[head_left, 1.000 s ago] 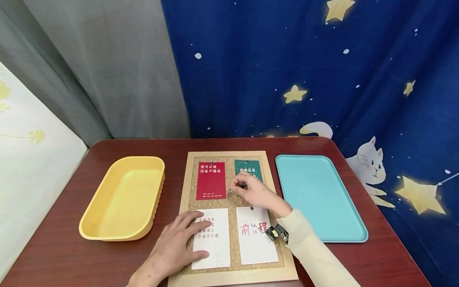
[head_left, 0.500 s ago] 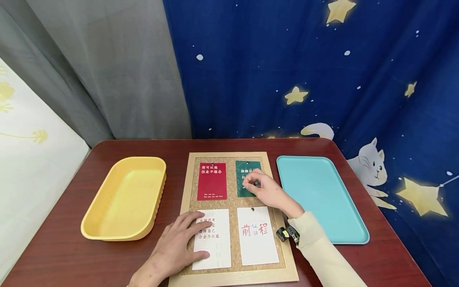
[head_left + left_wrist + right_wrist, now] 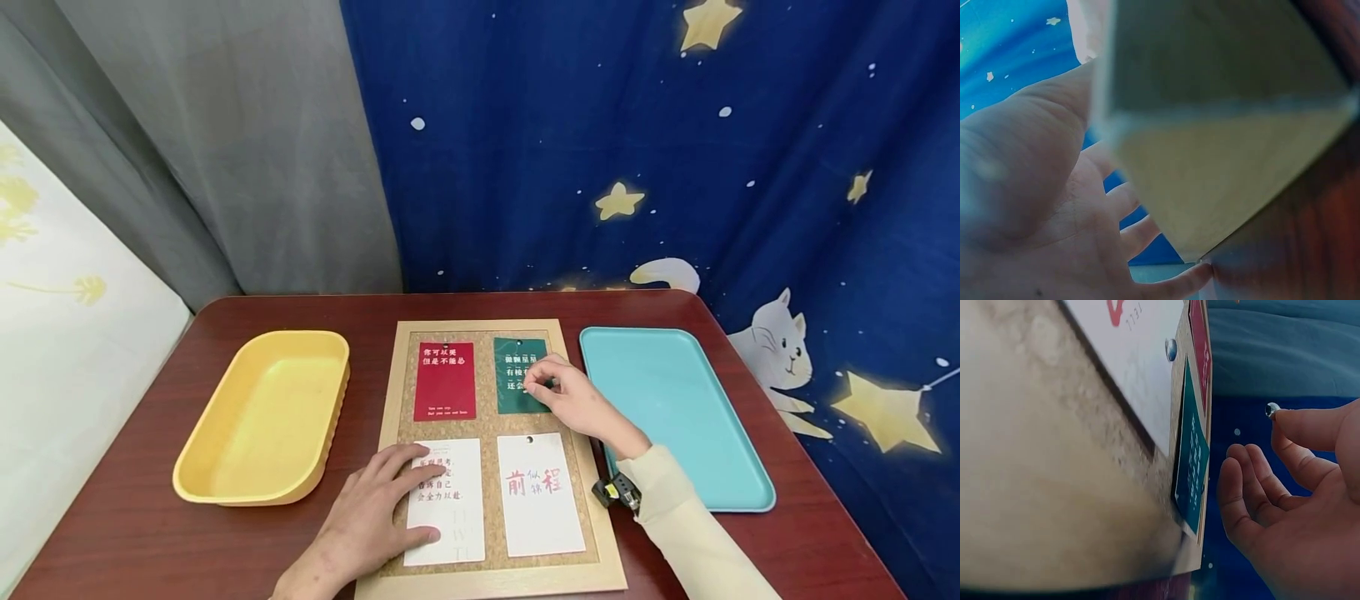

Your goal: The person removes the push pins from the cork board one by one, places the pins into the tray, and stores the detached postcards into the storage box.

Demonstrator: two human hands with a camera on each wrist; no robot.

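A wood-framed corkboard (image 3: 491,504) lies on the table with cards on it. My left hand (image 3: 371,508) rests spread over its left edge, fingertips on the lower-left white card (image 3: 453,537). Between thumb and index finger, my right hand (image 3: 566,396) pinches a silver thumbtack (image 3: 1272,410), its other fingers loosely bent. In the head view this hand overlaps the lower right of the green card (image 3: 510,400), and the thumbtack is hidden there. A red card (image 3: 444,392) is at upper left. The lower-right white card (image 3: 543,529) has a thumbtack (image 3: 1171,349) at its top.
Left of the board stands a yellow basin (image 3: 262,417). A turquoise tray (image 3: 675,400) lies to its right, partly under my right forearm in this view. Grey and blue star-patterned curtains hang behind the table (image 3: 375,308).
My right hand has moved right, from the gap between the red and green cards across the green card toward its right edge. The left hand stays in place on the board.
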